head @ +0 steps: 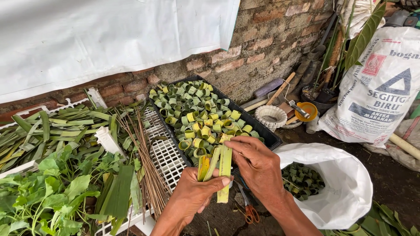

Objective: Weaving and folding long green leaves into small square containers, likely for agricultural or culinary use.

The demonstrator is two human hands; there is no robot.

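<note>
Far left: green leafy plants (52,196), cut off by the frame edge, number not countable. Behind them, a loose heap of long flat leaf blades (57,126), too overlapped to count.

Left of centre: one white plastic lattice crate (168,155), largely covered. Across it lies one bundle of thin brown leaf ribs (146,166), sticks too many to count.

Centre: left hand (192,192), closed, gripping upright strips of yellow-green leaf (217,168); about three strips are visible, their lower ends partly hidden in the fist. Right hand (258,164), fingers curled, pinching the top of the same strips. Both forearms are cut off at the bottom edge.

Behind the hands: one black tray (267,133) filled with small leaf rings (197,111), dozens, not countable.

Below the hands: one pair of scissors (249,212) with orange-red handles lying on the ground, blades partly hidden by the right wrist.

Right of centre: one white plastic bag (345,188), open, holding more rings deep in shadow. Beyond it, one small white basket (271,117) and one orange bowl (308,109), contents hard to make out.

Far right: one large printed sack (376,91), cut off.

Setting: bare dark earth floor, rough brick wall (262,43), one white sheet (109,39) hung over it.
</note>
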